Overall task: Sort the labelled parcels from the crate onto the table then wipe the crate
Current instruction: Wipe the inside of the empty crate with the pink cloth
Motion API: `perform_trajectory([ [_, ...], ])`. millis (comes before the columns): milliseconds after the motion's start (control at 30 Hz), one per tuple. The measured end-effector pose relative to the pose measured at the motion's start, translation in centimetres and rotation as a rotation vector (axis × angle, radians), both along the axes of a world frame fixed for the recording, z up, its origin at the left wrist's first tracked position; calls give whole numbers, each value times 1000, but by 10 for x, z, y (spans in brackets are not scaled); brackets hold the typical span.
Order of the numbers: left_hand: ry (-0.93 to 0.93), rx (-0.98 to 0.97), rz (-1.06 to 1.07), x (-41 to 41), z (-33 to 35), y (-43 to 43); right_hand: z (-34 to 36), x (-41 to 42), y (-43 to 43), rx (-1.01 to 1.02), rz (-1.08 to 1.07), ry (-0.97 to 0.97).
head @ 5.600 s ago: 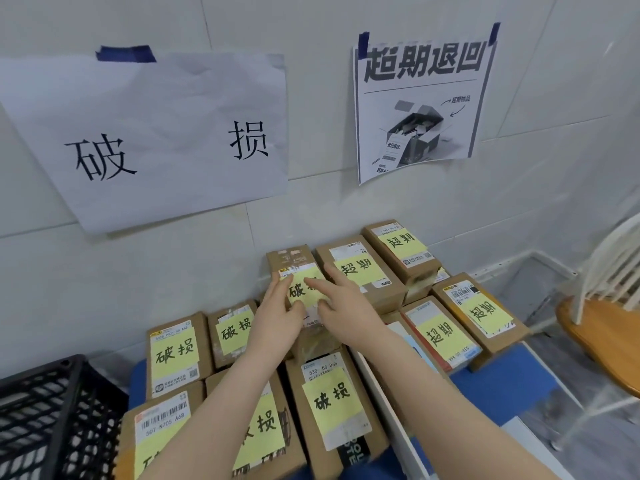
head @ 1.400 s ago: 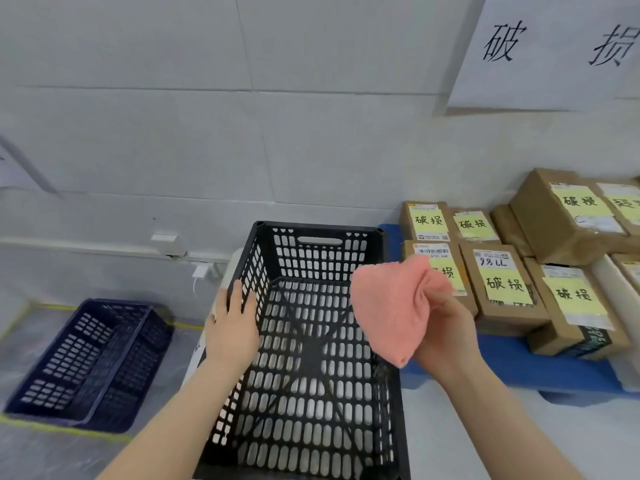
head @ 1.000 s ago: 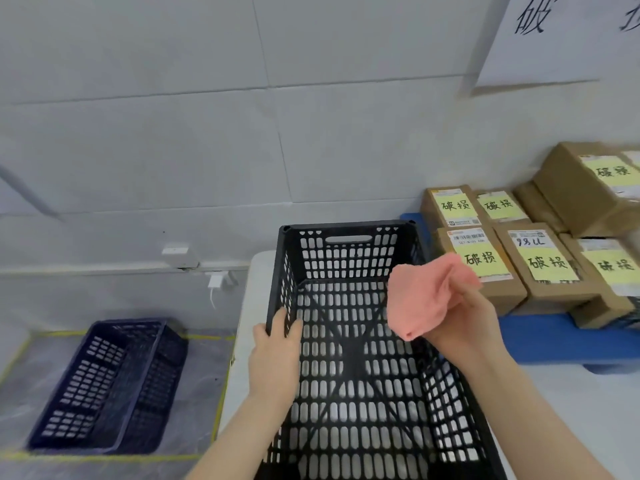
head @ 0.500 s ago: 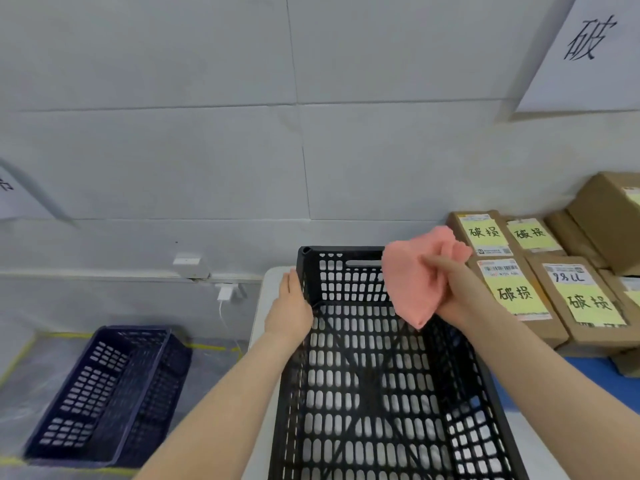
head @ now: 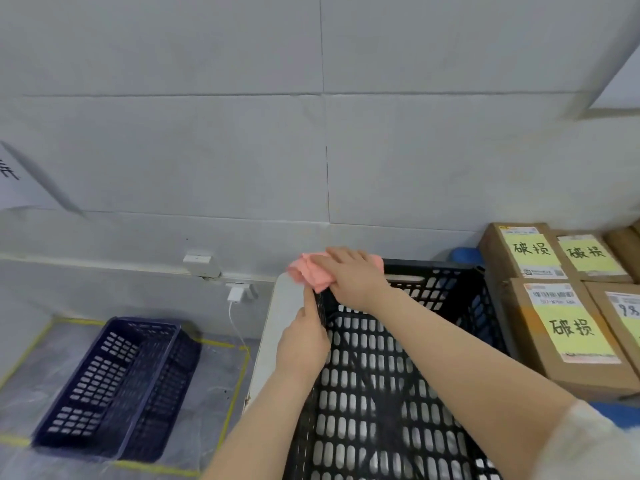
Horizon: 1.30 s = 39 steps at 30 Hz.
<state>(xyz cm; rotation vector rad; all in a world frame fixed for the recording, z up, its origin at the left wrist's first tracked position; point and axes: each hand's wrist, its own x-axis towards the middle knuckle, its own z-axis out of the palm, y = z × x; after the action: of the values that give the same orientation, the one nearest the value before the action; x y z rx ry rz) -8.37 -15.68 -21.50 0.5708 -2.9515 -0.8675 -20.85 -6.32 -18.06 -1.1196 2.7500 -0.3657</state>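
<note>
A black slotted crate (head: 446, 282) stands on the white table (head: 282, 313) with nothing visible inside it. My right hand (head: 353, 277) presses a pink cloth (head: 310, 271) onto the crate's far left corner, fingers curled over the cloth. My left hand (head: 303, 342) grips the crate's left rim just below that corner. Brown parcels (head: 568, 337) with yellow labels sit on the table to the right of the crate.
A dark blue crate (head: 117, 386) lies on the floor at the left inside yellow tape lines. A white charger and cable (head: 235, 296) hang from the wall beside the table. The tiled wall is close behind the crate.
My right hand brought the pink cloth from above the crate's middle down onto its far left corner. My left hand stayed on the left rim. The view swung left.
</note>
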Motion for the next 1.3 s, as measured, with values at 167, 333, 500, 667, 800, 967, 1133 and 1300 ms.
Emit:
perform_trajectory([
  [167,-52,3,7,-1,0,0,32,-16,2,-83,-31,-369],
  [333,-16,-44,92,-18,10,-5,18,-28,-18,-19,-20,-230],
  [500,-71,-76,88,-30,5,3,-11,-25,-20,-103,-28,-65],
  [667,-145,-294,61,-28,1,7,-8,-13,-8,-325,-93,-68],
  [800,-99,-200,90,-29,3,8,-10,-26,1,-88,-60,-116],
  [967,-103,-180,94,-29,3,9,-27,-21,38,-278,-15,208],
  [1133,-95,-149,86,-29,2,8,-23,-28,66,-151,-74,224],
  [1300,-92,-125,88,-31,1,7,-12,-29,125,-25,-169,221],
])
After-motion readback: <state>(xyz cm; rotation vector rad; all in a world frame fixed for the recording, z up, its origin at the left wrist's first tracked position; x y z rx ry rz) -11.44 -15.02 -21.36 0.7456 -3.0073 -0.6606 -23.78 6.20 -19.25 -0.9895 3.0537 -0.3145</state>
